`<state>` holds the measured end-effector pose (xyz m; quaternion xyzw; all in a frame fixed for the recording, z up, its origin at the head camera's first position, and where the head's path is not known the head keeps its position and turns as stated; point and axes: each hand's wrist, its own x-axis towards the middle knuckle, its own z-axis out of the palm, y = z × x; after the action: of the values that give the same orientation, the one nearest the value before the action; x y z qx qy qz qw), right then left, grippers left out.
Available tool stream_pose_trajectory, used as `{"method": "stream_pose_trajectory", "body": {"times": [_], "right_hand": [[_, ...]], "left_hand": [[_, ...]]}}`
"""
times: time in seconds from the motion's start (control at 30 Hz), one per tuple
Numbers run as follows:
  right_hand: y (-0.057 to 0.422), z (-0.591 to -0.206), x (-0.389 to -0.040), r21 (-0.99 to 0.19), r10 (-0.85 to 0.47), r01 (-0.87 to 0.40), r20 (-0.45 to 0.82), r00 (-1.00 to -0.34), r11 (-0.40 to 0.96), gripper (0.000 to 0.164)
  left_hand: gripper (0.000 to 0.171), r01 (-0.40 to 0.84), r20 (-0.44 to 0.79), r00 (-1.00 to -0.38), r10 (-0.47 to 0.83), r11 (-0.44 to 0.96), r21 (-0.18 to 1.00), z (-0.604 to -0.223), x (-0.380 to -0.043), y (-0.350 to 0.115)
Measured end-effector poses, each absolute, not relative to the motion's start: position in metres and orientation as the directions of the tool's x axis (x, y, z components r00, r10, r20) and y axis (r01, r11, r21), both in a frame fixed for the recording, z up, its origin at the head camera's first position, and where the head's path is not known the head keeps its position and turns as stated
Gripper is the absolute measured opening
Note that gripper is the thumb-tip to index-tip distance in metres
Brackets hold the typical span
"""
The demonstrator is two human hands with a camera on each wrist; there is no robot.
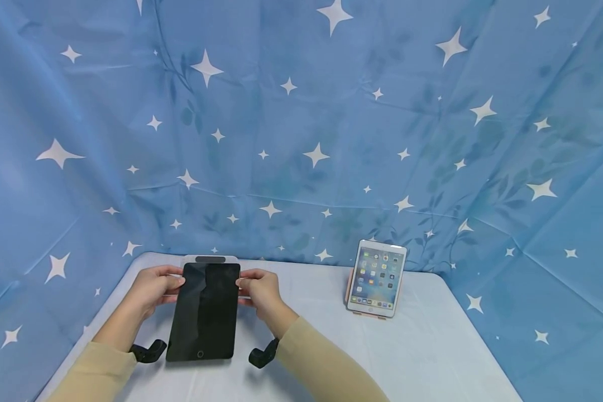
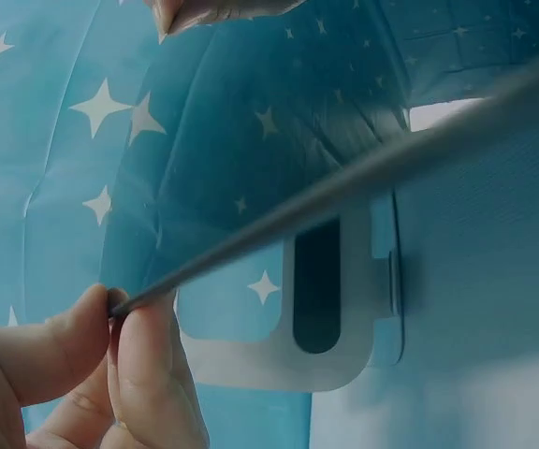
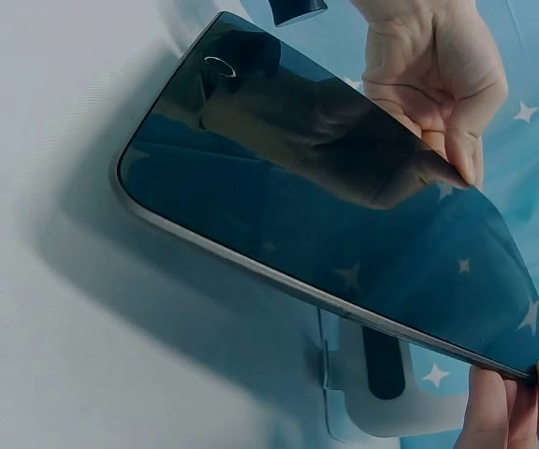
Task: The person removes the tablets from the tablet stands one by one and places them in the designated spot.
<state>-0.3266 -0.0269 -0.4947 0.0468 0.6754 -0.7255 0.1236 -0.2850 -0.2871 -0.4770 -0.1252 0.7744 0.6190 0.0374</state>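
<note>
A black tablet (image 1: 206,312) with a dark screen is held by both hands near its upper corners, its home-button end toward me. My left hand (image 1: 156,287) pinches the left edge, thumb on the glass and fingers behind. On the opposite edge, my right hand (image 1: 263,293) pinches in the same manner. In the right wrist view the tablet (image 3: 298,178) slants over the table, its shadow beneath it. Behind it stands a pale tablet stand (image 2: 335,365) with a dark oval pad, mostly hidden by the tablet in the head view.
To the right, a white tablet (image 1: 377,277) with a lit screen of app icons leans on a pinkish stand (image 1: 348,285). A white cloth covers the table (image 1: 432,346). Behind and beside it hangs a blue curtain (image 1: 301,123) with white stars.
</note>
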Motion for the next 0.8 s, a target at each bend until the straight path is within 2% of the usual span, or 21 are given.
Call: {"method": "stream_pose_trajectory", "body": {"times": [0.8], "right_hand": [[-0.020, -0.512, -0.307, -0.957, -0.131, 0.291, -0.286, -0.949, -0.020, 0.009]], "left_hand": [[0.044, -0.328, -0.299, -0.940, -0.167, 0.189, 0.926, -0.493, -0.273, -0.278]]}}
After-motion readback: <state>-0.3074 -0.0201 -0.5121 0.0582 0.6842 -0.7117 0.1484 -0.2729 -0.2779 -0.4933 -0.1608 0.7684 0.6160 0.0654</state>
